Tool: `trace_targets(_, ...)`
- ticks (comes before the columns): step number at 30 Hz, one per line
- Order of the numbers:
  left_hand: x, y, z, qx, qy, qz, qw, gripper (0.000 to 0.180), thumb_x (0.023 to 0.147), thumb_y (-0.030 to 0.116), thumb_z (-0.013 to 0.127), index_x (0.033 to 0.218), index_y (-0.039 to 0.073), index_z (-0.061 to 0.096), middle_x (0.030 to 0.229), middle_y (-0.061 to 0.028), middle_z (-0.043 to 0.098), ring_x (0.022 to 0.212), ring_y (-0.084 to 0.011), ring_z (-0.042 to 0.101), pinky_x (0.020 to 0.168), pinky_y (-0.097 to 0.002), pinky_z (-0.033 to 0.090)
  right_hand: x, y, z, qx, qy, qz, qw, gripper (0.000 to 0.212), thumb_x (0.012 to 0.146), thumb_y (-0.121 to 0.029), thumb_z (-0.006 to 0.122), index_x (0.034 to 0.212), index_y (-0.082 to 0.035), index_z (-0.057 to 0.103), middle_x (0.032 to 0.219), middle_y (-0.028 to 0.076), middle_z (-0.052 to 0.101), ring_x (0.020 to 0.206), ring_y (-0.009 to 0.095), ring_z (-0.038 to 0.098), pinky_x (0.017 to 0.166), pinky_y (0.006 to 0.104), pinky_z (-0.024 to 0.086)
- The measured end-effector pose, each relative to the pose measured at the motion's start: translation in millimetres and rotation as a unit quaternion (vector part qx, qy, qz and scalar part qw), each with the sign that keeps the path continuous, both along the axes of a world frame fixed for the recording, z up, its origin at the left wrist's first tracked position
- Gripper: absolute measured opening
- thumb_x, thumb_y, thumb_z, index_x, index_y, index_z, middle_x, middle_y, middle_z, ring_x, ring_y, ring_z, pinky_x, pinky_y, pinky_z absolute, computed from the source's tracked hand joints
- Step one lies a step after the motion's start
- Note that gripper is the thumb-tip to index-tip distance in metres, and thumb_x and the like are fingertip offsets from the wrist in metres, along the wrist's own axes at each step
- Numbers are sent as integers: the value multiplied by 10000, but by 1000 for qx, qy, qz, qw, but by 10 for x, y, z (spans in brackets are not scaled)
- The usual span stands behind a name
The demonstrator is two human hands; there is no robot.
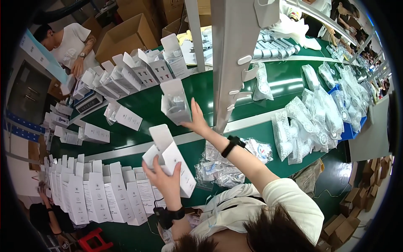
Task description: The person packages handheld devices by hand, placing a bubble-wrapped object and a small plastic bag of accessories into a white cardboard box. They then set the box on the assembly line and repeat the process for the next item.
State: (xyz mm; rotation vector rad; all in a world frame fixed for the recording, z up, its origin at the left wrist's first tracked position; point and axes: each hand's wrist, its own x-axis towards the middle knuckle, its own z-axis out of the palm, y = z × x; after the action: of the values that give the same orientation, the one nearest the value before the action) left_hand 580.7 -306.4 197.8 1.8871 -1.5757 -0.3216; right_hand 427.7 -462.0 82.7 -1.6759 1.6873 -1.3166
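We see only part of the open white box (168,161): the left hand (167,181) covers its lower near face. The right hand (197,122) hides the near right edge of the far open box (175,102), and what lies inside is too blurred to name. A grey upright post (228,54) blocks the belt behind it. The clear bags (312,122) at right hold things too small to tell. Our own head (252,235) is cut by the near edge.

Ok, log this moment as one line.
left hand: holds open white carton | right hand: on carton with packet over green belt | upright cartons lower left
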Motion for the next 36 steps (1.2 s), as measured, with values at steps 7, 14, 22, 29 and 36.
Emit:
trace_targets(7,-93,-261,-1073,210,-33,1,977,680,732,214,671,1288,86,302,1293,-265,257,1173,-407,305,927,-459,330,-1758,663,572,383,37,172,907,209,779,-155,539,826,25,633,685,100,648,609,164,632,604,286,499)
trace_targets(14,192,-373,-1592,203,406,-18,891,716,748,84,632,1329,106,213,1233,-199,385,1060,-314,467,876,-378,401,-3544,-789,-310,176,276,-226,917,264,706,-146,626,915,10,590,819,217,592,726,325,598,649,381,479)
trace_targets(22,0,-278,-787,88,631,-87,766,835,653,-14,634,1338,140,182,1237,-137,397,1101,-269,442,892,-351,392,-2670,-803,-12,340,-128,-75,929,635,633,-120,691,1180,-28,381,1092,240,506,914,325,564,754,393,471)
trace_targets(29,-98,-249,-243,56,190,-221,955,739,570,39,730,1193,114,339,1176,-196,408,1055,-332,471,818,-363,437,-2624,347,473,207,-578,113,781,672,710,13,559,1300,-86,253,1159,202,459,999,305,531,834,404,465)
trace_targets(36,-454,63,-190,16,125,-248,960,652,557,102,772,1068,58,370,1110,-175,427,978,-312,487,804,-353,424,-991,1347,1493,-9,-641,50,766,618,733,-2,587,1260,-69,271,1169,165,435,1095,306,455,926,417,401)
